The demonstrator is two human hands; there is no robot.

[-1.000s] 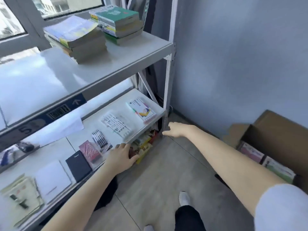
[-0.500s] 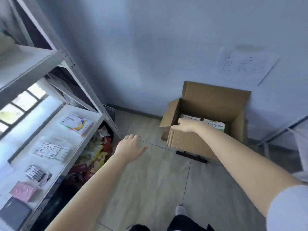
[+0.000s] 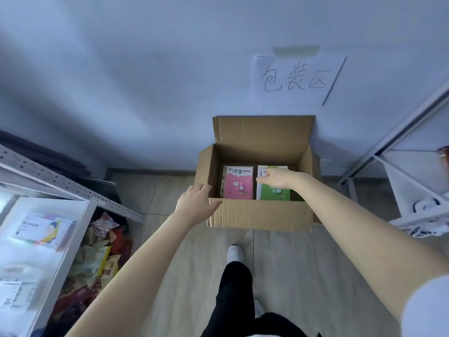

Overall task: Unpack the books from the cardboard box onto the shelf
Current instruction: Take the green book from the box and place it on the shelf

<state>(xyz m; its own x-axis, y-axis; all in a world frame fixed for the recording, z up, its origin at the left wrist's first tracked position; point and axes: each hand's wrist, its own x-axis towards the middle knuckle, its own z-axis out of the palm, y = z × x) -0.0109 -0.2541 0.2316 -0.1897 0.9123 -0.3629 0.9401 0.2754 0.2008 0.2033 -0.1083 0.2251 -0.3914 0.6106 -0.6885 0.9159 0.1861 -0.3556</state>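
Inside open cardboard box (image 3: 260, 216), pink book (image 3: 237, 184), green book (image 3: 275, 193)

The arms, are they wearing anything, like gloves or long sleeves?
No gloves. The left hand and the right hand are bare, with no rings or watch showing, and both forearms are uncovered. Only the right arm shows clothing: the edge of a short white sleeve near the shoulder.

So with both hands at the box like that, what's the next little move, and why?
Probably lower the right hand onto the green book and grip it. That hand hovers open just above it inside the cardboard box, while the left hand rests open at the box's near corner, and neither holds a book.
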